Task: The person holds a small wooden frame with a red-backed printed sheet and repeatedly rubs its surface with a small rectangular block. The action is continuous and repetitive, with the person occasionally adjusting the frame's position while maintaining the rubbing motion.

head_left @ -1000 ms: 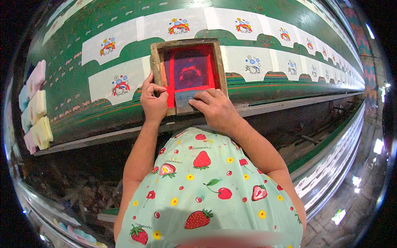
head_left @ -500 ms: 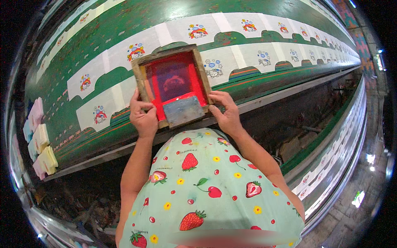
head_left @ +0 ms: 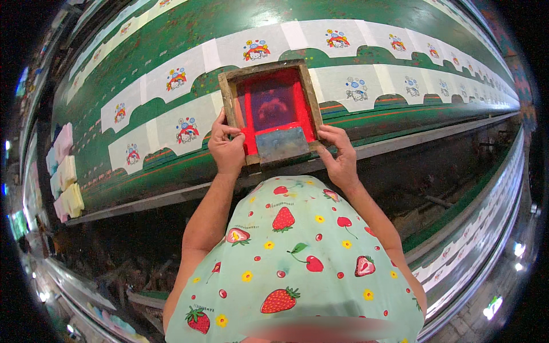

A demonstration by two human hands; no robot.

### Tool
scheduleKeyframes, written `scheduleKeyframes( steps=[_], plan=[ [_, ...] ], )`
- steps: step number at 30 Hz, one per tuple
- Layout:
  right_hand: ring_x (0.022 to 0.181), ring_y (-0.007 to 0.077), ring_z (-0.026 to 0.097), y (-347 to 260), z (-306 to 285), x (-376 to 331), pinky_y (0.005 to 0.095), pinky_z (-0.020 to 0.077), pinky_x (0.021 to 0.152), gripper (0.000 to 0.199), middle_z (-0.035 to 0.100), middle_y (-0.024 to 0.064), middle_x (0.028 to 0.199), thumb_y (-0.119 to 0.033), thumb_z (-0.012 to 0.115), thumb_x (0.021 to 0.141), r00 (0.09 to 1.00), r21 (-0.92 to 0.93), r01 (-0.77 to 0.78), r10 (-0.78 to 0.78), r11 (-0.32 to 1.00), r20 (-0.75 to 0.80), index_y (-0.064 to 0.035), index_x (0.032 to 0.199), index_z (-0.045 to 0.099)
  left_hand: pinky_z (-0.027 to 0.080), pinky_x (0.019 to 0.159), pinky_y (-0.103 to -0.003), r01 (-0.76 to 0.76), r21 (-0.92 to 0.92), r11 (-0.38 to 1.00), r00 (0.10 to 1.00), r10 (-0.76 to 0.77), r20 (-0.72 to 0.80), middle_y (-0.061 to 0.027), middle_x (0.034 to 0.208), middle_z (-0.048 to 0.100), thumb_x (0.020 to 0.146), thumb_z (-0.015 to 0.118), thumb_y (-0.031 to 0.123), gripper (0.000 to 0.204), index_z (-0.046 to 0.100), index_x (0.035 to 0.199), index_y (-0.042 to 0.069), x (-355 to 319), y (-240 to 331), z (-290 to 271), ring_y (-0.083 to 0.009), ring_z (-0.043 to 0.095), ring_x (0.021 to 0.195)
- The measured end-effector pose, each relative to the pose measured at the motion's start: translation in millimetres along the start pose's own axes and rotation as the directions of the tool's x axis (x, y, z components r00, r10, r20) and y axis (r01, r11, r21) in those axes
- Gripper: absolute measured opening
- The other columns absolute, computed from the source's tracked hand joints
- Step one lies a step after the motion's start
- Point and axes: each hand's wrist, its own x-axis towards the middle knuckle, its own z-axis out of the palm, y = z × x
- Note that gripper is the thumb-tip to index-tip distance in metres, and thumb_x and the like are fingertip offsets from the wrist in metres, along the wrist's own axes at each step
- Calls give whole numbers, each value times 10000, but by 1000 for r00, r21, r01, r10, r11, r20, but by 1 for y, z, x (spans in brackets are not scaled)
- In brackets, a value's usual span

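Observation:
A wooden-framed printing screen [head_left: 273, 104] with red ink on its mesh lies over the near row of white fabric pieces. My left hand [head_left: 227, 144] grips its lower left side, and my right hand [head_left: 338, 153] grips the lower right corner. A grey flat squeegee [head_left: 282, 144] rests inside the frame at the near end, between my hands. Just left of the frame, a white fabric piece [head_left: 166, 127] carries a print with a red rainbow. To the right, another fabric piece [head_left: 343, 77] bears blue and black outlines without red. The cloth under the frame is hidden.
The long green table [head_left: 189, 54] holds several rows of printed fabric pieces, curving off to the right. Folded pastel cloths [head_left: 67, 171] are stacked at its left end. A metal rail [head_left: 394, 144] runs along the near edge. Another table with prints [head_left: 474, 246] stands at right.
The screen, held in both hands, has moved right along the near row. A fabric piece with a red rainbow print now shows to its left. The view has shifted too.

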Motion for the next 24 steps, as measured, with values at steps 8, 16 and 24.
scheduleKeyframes(
  steps=[8,16,24],
  plan=[
    [1349,383,681,1,-15,10,470,532,1158,404,715,200,1437,15,815,935,996,-62,78,-75,995,50,-32,1332,752,546,1050,-319,3,73,997,1000,-1,-31,-303,1728,531,813,753,-125,180,674,865,28,2,-9,1,-191,714,1238],
    [1245,393,724,-34,-12,34,510,594,1069,346,755,156,1307,3,885,847,914,-132,323,-273,937,300,-64,1177,805,413,1285,-422,109,-27,994,993,-110,-35,-339,1707,530,820,736,-114,148,689,821,26,-2,-2,5,-347,544,1590],
    [1252,372,718,-53,13,59,512,593,1042,310,754,123,1290,-143,776,880,754,-242,465,-239,851,611,-105,1185,816,424,1273,-429,63,86,994,998,-62,-17,-329,1688,555,800,743,-109,155,700,800,40,-5,4,3,-349,583,1552]
  ],
)
